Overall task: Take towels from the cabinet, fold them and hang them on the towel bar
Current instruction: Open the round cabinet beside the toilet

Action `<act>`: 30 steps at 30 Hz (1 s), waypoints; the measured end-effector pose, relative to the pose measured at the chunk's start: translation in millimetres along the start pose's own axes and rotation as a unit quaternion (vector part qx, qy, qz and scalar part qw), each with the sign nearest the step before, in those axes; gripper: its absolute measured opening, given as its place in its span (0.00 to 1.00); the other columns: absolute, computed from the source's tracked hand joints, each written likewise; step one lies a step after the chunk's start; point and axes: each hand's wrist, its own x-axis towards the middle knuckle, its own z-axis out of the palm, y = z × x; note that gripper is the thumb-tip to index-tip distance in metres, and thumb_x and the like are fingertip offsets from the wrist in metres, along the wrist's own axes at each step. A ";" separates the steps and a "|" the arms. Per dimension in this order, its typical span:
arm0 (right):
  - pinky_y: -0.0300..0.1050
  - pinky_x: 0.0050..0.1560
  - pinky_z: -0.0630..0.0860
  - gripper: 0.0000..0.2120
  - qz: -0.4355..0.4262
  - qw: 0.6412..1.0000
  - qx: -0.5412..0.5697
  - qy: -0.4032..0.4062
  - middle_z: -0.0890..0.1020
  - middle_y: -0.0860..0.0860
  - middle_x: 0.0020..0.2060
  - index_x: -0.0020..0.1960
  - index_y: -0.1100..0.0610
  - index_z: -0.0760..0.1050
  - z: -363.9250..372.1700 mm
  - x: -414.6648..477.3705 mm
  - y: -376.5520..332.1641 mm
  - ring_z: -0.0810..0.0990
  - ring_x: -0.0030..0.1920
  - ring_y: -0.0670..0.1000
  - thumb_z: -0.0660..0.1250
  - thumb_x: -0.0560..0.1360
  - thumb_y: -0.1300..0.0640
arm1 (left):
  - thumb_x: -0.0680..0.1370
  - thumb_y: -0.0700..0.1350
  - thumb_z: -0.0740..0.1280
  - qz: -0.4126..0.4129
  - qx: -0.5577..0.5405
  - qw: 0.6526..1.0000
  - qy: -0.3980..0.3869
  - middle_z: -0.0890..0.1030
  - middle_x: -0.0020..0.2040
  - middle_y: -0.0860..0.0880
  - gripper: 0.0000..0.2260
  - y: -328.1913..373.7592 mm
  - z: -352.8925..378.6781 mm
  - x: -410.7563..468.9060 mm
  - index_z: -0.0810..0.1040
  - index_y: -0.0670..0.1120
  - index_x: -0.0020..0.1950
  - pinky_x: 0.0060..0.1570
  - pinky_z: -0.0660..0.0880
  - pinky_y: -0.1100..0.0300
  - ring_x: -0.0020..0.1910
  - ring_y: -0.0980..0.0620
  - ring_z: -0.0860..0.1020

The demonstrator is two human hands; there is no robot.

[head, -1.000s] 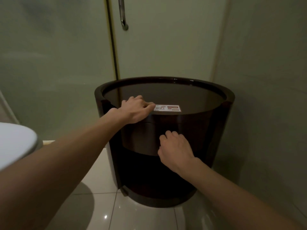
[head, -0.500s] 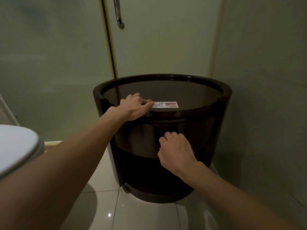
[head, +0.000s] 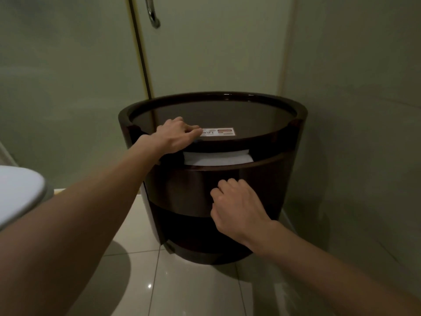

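Observation:
A round dark-brown cabinet (head: 293,124) stands on the floor against the wall. Its curved drawer (head: 182,188) is pulled out a little, and a folded white towel (head: 218,158) shows in the gap under the top. My left hand (head: 176,137) rests on the front rim of the cabinet top, fingers curled over the edge. My right hand (head: 237,208) is at the lower edge of the drawer front, with its fingers hooked under it. No towel bar is in view.
A white WiFi sticker (head: 218,131) lies on the cabinet top. A glass shower door with a metal handle (head: 152,13) is behind. A white toilet lid (head: 18,192) is at the left. Glossy floor tiles (head: 193,290) lie in front, a wall at the right.
The drawer has slid out toward me under my right hand, uncovering the white towel. My left hand stays on the cabinet top.

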 end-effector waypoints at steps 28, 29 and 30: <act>0.43 0.37 0.58 0.10 -0.033 0.998 -0.020 0.056 0.71 0.49 0.28 0.32 0.53 0.71 -18.6 -64.5 -28.5 0.61 0.32 0.48 0.56 0.70 0.56 | 0.78 0.66 0.51 0.021 -0.004 1.000 -0.009 0.69 0.67 0.40 0.25 -9.9 2.6 8.3 0.68 0.59 0.71 0.67 0.65 0.44 0.67 0.37 0.67; 0.43 0.37 0.57 0.10 -0.032 0.998 -0.022 0.052 0.71 0.49 0.28 0.32 0.53 0.71 -19.1 -66.9 -29.5 0.61 0.32 0.48 0.55 0.70 0.57 | 0.78 0.66 0.51 0.022 -0.005 1.000 -0.009 0.69 0.67 0.40 0.25 -10.6 2.7 8.7 0.69 0.59 0.71 0.67 0.65 0.44 0.67 0.36 0.67; 0.44 0.38 0.57 0.10 -0.033 0.998 -0.025 0.046 0.71 0.50 0.29 0.32 0.54 0.71 -19.3 -68.8 -30.2 0.61 0.32 0.48 0.55 0.70 0.57 | 0.78 0.66 0.51 0.020 -0.007 1.000 -0.008 0.68 0.67 0.40 0.25 -10.6 2.9 8.9 0.69 0.59 0.71 0.67 0.65 0.44 0.67 0.36 0.67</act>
